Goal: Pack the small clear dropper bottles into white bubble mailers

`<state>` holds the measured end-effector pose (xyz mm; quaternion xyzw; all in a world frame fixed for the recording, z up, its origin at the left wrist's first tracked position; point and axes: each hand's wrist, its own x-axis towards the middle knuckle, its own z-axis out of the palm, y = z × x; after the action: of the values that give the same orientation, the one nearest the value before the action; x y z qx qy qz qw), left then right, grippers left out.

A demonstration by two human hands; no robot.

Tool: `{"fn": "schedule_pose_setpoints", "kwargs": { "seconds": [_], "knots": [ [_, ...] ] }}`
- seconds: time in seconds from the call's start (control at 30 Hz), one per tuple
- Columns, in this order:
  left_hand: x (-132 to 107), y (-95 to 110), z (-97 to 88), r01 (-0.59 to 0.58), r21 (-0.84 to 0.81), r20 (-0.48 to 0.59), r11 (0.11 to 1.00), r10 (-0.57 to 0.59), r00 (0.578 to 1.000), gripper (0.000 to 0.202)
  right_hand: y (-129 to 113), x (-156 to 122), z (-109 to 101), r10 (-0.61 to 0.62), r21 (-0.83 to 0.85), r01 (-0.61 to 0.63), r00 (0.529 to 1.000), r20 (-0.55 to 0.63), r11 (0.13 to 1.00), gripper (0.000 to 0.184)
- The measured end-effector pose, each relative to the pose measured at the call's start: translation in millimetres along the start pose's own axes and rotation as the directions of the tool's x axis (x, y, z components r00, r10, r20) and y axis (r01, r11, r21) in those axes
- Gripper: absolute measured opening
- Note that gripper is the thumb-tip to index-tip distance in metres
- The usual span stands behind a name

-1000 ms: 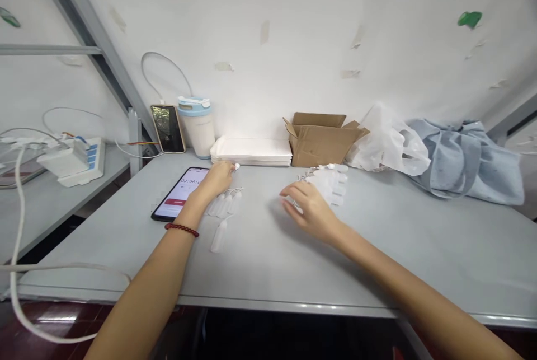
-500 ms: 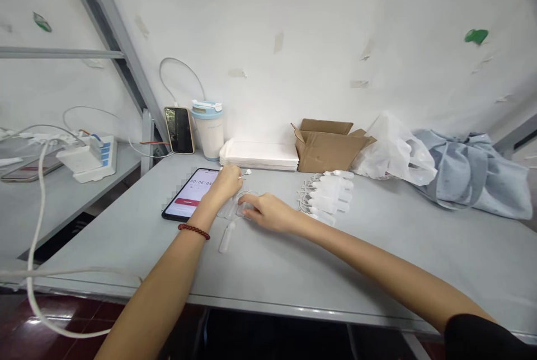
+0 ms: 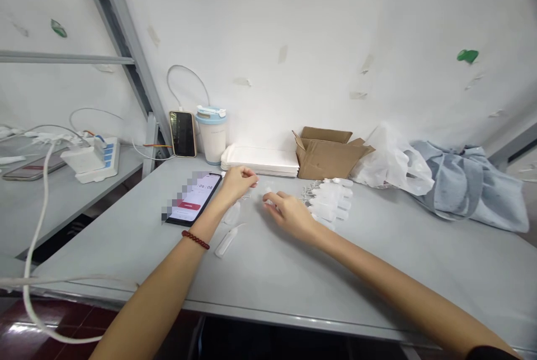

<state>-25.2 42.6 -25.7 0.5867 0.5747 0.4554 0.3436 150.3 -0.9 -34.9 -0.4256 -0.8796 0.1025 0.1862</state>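
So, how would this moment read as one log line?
Left hand: right of timer phone, hold unclear | Right hand: left of clustered translucent pieces, hold unclear | Front translucent piece: on table, right of bracelet

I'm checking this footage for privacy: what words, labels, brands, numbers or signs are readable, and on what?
"06:08" on the flat-lying phone; anything before it is masked or unclear.
Too small to read: the lettering on that phone's red button and the print on the cup.
Too blurred: the far-left phone.
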Motion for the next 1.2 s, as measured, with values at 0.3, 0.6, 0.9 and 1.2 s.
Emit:
{"fn": "schedule_pose_setpoints", "kwargs": {
  "seconds": [0.3,0.6,0.9,1.2],
  "knots": [
    [-22,15,21.6,0.253,-0.442,0.286,0.860,-0.132,0.949,0.018,8,-27,-1,-0.072,0.188,0.130,0.955,-0.289,0.973,0.018],
    [-38,29,33.2,0.271,-0.628,0.360,0.729,-0.037,0.932,0.017,9,-26,-13,-0.017,0.575,0.138,0.977,-0.211,0.806,0.012],
    [-36,29,25.8,0.279,-0.627,0.410,0.727,0.003,0.912,0.017,3,-28,-8,0.141,0.828,0.007,0.985,-0.104,0.561,0.011],
    [-32,27,21.4,0.355,-0.629,0.476,0.691,-0.019,0.879,0.027,4,-25,-9,0.075,0.995,-0.097,0.993,0.096,0.014,0.028]
  ]
}}
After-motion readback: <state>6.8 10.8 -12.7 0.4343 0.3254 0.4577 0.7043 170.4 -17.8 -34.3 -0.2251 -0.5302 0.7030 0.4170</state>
